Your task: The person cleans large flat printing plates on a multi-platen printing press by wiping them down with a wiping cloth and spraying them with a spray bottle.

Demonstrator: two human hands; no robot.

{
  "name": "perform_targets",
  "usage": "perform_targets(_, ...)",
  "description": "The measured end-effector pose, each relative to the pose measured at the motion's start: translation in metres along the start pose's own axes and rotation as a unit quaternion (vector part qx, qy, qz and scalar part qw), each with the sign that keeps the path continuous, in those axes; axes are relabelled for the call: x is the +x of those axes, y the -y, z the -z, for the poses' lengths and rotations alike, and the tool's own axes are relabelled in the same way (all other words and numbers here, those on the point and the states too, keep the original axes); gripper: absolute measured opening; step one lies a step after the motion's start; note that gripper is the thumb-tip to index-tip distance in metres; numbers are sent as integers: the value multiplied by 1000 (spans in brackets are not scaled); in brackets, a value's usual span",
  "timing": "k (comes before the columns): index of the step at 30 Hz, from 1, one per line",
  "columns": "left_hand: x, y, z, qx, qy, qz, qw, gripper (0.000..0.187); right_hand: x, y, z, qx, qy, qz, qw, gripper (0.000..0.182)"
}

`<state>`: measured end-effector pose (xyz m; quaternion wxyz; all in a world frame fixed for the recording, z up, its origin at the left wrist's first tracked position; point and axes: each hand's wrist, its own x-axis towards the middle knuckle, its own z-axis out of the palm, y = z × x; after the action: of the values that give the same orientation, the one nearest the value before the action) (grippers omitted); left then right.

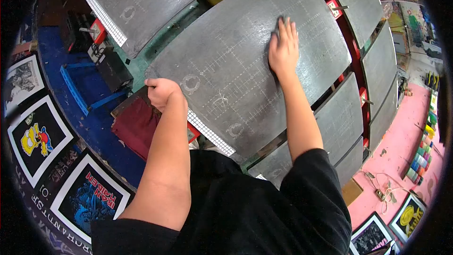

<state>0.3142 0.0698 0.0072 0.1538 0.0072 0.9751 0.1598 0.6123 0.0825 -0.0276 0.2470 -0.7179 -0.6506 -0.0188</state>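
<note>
A grey, worn printing platen with ruled white marks spreads out in front of me. My right hand lies on its upper surface, palm down, fingers stretched out away from me. At the near left edge of the same platen, my left hand is closed around the edge by the corner; its fingertips are hidden. A strip of white grid tiles runs along the near edge beside my left wrist. No loose item shows under my right palm.
More grey platens stand left and right on a frame with red-and-white brackets. A maroon cloth and blue metal frame are at left. Framed prints lie lower left; colourful bottles line the pink floor.
</note>
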Motion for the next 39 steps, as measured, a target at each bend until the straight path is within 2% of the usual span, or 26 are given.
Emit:
perform_targets(2,4,2,-3,11,6,2,1000,66,27,35,-38,-47,-52,-56,996,52)
perform_targets(4,8,5,-5,3,7,-4,1000,67,22,85,-72,17,-86,89,992,51)
perform_targets(5,8,7,-6,-6,14,-12,1000,67,12,124,-78,24,-21,107,994,52)
perform_targets(6,8,7,-4,-23,26,-13,999,69,-2,160,-60,72,85,148,983,53)
perform_targets(8,17,13,-10,-35,31,-15,999,70,-59,189,-33,187,163,214,945,52)
perform_targets(9,22,15,-14,-49,40,-17,998,71,-84,185,-9,239,193,214,927,50)
perform_targets(12,24,17,-15,-53,55,-12,997,72,-168,138,59,222,320,211,897,51)
perform_targets(14,17,11,-7,-36,58,-8,998,72,-222,101,98,176,361,177,899,54)
perform_targets(17,13,8,-4,-27,48,-14,998,73,-228,106,118,128,384,142,904,55)
perform_targets(18,12,10,-2,-22,47,-13,999,73,-224,109,104,135,375,140,906,55)
perform_targets(20,13,8,-2,-26,62,-10,998,73,-166,137,80,154,370,162,902,54)
perform_targets(22,17,11,-6,-31,62,-10,998,74,-111,159,30,175,292,236,910,53)
perform_targets(24,19,13,-9,-41,62,-11,997,74,-60,183,-15,201,221,264,917,52)
perform_targets(27,22,15,-11,-63,65,-22,996,74,-37,205,-41,194,190,252,929,52)
perform_targets(29,24,17,-12,-65,57,-29,996,73,-61,198,-23,201,193,227,933,53)
perform_targets(32,16,13,-5,-77,62,-21,995,73,-146,148,55,174,301,184,919,52)
perform_targets(35,16,12,-3,-61,67,-15,996,73,-248,90,120,128,363,124,915,54)
perform_targets(39,13,10,0,-36,62,-21,997,73,-252,97,125,97,364,83,923,54)
